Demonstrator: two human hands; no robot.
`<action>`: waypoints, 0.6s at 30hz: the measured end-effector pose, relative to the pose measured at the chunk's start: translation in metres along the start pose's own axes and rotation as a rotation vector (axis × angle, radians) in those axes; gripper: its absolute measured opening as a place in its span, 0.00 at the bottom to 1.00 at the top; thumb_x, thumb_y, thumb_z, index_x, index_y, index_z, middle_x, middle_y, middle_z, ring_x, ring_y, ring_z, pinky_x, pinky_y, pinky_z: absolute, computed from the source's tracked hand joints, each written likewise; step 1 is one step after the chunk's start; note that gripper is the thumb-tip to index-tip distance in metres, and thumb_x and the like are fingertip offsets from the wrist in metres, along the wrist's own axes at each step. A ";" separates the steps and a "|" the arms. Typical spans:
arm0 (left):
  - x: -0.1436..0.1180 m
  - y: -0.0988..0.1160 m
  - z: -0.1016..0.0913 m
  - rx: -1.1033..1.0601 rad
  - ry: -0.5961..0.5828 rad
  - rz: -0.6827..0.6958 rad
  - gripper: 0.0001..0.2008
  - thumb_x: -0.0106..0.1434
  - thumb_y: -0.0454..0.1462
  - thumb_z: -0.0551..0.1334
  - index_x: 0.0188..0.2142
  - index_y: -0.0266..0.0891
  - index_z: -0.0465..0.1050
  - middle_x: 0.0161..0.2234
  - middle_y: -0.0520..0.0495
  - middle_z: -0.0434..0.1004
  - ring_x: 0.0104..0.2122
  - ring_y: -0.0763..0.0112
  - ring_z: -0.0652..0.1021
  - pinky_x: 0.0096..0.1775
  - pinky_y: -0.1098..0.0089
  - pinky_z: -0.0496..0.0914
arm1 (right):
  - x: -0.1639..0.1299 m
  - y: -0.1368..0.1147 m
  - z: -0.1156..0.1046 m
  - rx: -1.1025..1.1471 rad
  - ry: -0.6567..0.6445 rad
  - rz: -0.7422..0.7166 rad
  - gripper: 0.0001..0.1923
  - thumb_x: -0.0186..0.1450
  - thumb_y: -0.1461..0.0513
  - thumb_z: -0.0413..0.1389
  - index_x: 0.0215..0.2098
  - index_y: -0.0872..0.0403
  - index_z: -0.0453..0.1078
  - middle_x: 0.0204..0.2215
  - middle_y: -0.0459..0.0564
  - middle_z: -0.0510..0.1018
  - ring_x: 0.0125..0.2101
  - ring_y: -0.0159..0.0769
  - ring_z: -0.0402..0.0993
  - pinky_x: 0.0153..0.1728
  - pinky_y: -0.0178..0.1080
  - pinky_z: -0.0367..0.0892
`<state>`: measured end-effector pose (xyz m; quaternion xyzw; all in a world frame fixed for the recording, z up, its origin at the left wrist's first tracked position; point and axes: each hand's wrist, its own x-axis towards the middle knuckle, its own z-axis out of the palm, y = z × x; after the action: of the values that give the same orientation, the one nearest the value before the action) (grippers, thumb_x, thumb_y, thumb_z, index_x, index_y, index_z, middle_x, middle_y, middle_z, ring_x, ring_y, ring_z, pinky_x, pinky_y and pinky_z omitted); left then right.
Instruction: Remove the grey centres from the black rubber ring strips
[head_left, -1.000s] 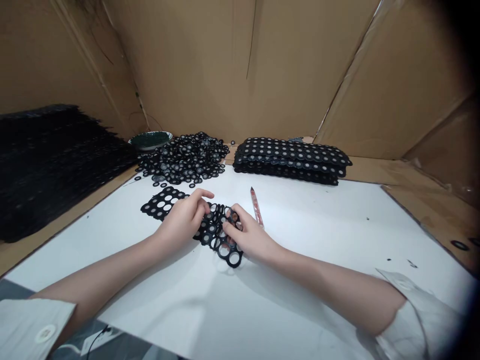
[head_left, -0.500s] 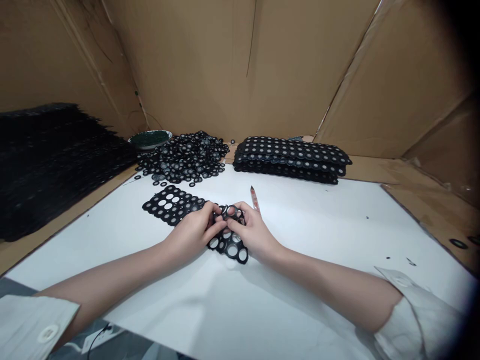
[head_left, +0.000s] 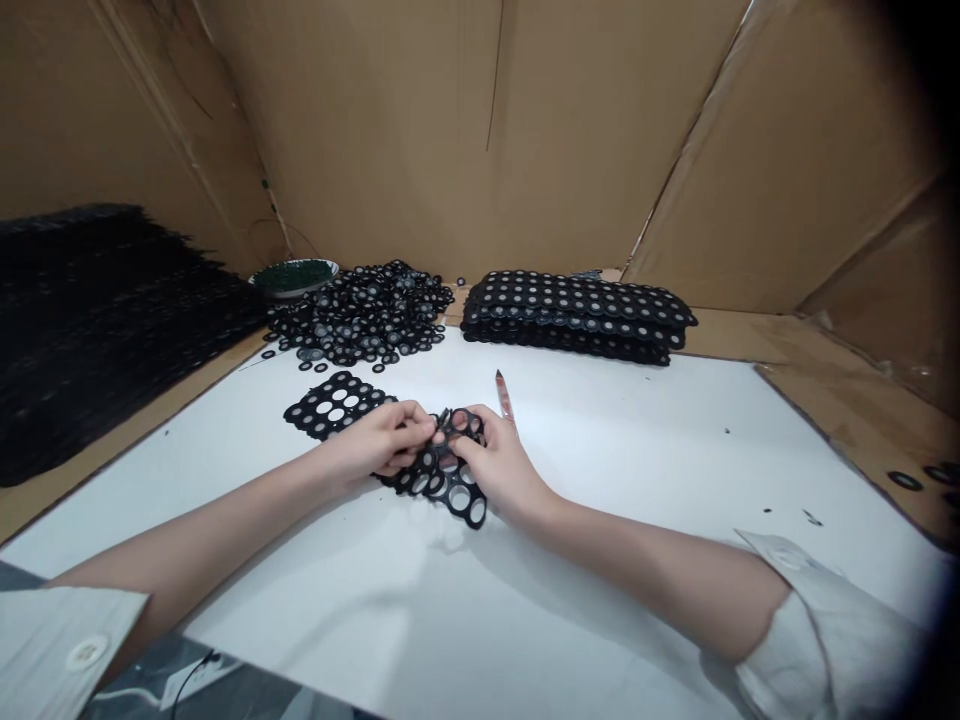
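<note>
A black sheet full of round holes (head_left: 459, 497) lies on the white board, its near right end bent up between my hands. My right hand (head_left: 504, 462) grips that raised end, thumb in front and fingers behind. The larger holes there are open and show white. My left hand (head_left: 384, 437) is closed in a pinch at the sheet's raised edge; whatever its fingertips hold is too small and dark to make out. To the left the sheet's flat far part shows pale discs in most holes, with several holes open. A pen-like tool with a dark tip (head_left: 504, 393) lies just beyond my right hand.
A heap of loose black rings (head_left: 360, 315) stands at the back left, beside a dish of dark green contents (head_left: 294, 277). Stacked holed sheets (head_left: 577, 312) lie behind. A tall dark stack (head_left: 112, 320) fills the left. Several rings (head_left: 905, 480) lie far right. Cardboard walls surround the board.
My left hand has drawn back a little to the left, its fingers now pinched together. My right hand still grips the bent end. The whole view has shifted slightly.
</note>
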<state>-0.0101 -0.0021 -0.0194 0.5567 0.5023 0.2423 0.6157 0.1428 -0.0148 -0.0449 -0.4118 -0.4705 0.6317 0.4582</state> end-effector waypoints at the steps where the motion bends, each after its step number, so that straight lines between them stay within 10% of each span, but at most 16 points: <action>1: 0.000 0.002 0.000 -0.020 0.009 -0.001 0.12 0.55 0.43 0.58 0.29 0.38 0.59 0.18 0.58 0.52 0.14 0.85 0.53 0.15 0.79 0.42 | 0.000 0.000 0.000 -0.005 0.002 0.022 0.06 0.52 0.65 0.51 0.28 0.53 0.57 0.26 0.43 0.66 0.25 0.28 0.69 0.31 0.35 0.68; 5: 0.000 0.010 -0.004 -0.048 0.129 -0.008 0.07 0.55 0.39 0.57 0.28 0.38 0.59 0.19 0.58 0.54 0.13 0.85 0.54 0.14 0.80 0.42 | 0.000 0.003 -0.002 -0.041 -0.043 0.011 0.04 0.52 0.67 0.48 0.27 0.54 0.60 0.26 0.43 0.68 0.26 0.29 0.69 0.30 0.35 0.67; 10: 0.001 0.015 -0.021 0.134 0.584 0.188 0.05 0.56 0.37 0.52 0.32 0.38 0.58 0.22 0.54 0.63 0.13 0.83 0.57 0.14 0.78 0.47 | -0.002 0.003 -0.006 -0.205 -0.030 -0.026 0.08 0.52 0.68 0.45 0.29 0.53 0.62 0.31 0.45 0.72 0.29 0.31 0.68 0.29 0.35 0.65; 18: -0.013 0.012 0.014 0.789 0.437 0.407 0.13 0.61 0.36 0.45 0.36 0.40 0.67 0.26 0.52 0.72 0.28 0.70 0.71 0.32 0.70 0.62 | -0.004 0.001 -0.004 -0.150 -0.130 -0.076 0.09 0.54 0.68 0.46 0.32 0.53 0.62 0.30 0.45 0.71 0.33 0.32 0.68 0.32 0.35 0.67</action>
<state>0.0004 -0.0168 -0.0058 0.7704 0.5540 0.2601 0.1786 0.1470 -0.0181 -0.0464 -0.3849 -0.5606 0.6021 0.4184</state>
